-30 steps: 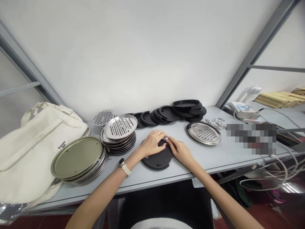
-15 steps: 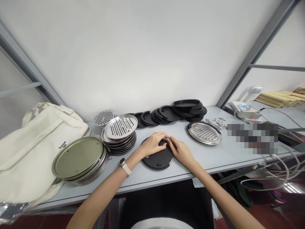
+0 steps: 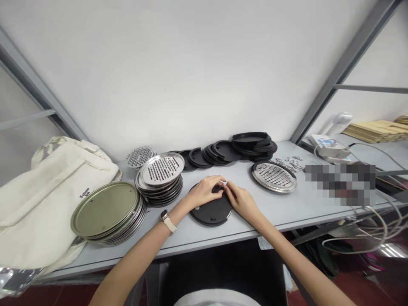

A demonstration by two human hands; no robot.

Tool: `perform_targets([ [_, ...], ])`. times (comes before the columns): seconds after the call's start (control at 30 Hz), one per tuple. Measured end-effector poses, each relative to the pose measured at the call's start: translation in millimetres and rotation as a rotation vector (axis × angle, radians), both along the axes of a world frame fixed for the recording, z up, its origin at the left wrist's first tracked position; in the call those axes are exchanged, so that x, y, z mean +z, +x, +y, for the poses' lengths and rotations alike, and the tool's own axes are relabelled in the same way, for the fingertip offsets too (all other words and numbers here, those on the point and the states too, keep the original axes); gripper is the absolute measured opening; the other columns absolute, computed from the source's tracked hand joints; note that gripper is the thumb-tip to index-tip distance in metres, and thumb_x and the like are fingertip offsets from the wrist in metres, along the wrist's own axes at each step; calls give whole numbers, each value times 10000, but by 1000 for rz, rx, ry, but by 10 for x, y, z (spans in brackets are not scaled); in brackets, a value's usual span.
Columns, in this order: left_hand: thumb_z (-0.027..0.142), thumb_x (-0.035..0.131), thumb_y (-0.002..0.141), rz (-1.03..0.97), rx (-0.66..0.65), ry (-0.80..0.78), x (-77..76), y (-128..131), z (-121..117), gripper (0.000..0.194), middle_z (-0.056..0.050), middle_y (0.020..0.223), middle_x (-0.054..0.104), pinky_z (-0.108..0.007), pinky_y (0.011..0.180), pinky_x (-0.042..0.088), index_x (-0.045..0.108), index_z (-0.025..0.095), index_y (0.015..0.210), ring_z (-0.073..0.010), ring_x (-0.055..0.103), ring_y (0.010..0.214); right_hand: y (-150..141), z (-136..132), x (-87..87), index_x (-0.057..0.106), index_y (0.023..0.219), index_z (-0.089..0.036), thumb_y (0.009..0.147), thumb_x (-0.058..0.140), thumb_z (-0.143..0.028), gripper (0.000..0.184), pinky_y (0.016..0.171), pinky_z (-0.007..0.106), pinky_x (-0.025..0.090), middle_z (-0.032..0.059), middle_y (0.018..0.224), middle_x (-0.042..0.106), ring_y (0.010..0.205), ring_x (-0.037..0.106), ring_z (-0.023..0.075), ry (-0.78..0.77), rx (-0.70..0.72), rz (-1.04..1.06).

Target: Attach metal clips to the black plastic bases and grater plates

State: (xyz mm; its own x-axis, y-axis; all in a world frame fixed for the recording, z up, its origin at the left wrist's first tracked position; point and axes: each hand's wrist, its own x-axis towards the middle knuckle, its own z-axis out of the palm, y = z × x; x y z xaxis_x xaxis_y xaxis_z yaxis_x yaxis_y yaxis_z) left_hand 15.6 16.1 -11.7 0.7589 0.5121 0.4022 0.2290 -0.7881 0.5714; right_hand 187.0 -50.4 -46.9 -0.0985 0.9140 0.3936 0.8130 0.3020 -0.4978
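Grey bench against white wall. Black disc flat at front centre, under both hands. Right hand fingertips pinch small metal piece at disc's far edge; left hand curled over disc, can't tell if its fingers grip. Looks mid-fitting, unfinished. One black-rimmed grater set apart at right, looks done. Remaining, apparently: stacked graters, black discs, loose metal clips.
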Motion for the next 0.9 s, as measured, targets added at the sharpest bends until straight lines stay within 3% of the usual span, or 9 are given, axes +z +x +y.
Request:
perform_targets([
  [0.9, 153, 592, 784, 22, -14, -80, 43, 11, 20, 221, -25, 921, 625, -263, 803, 454, 516, 185, 990, -179, 600, 914, 14, 15, 30, 568, 969, -207, 955, 343, -276, 236, 559, 241, 373, 48, 751, 691, 620, 657, 207, -79, 17, -16],
])
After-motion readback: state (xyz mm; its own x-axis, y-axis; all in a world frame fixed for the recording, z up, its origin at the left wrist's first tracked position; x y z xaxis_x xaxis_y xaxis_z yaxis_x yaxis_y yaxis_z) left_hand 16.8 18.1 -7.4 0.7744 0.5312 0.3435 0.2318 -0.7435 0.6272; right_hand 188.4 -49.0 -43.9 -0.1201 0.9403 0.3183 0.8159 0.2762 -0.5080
